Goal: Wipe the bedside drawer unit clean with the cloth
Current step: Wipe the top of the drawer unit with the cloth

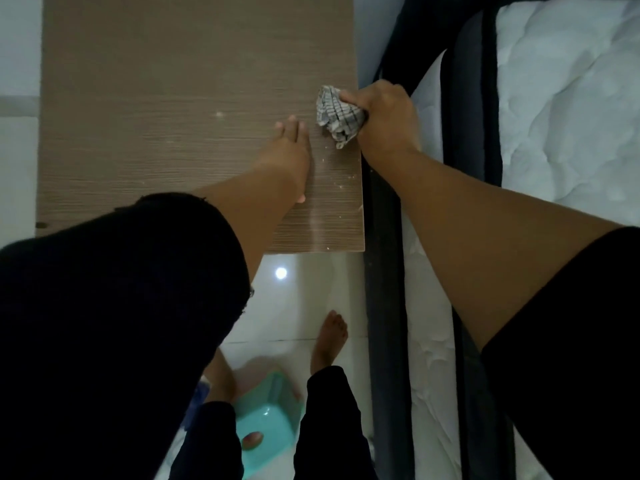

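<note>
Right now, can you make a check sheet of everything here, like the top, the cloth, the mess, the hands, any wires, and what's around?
Surface: wood-grain drawer top, pale specks near its right edge.
Job's things: crumpled checked cloth at the right edge of the top.
Clutter: nothing seen on the top besides the specks.
Hands: left hand flat on the top, fingers straight; right hand grips the cloth.
Cables: nothing seen.
Surroundings: white mattress with dark border on the right, glossy white floor, teal stool by bare feet.

matt woodgrain drawer unit top (156, 133), woven checked cloth (337, 114), glossy floor tiles (304, 306).
</note>
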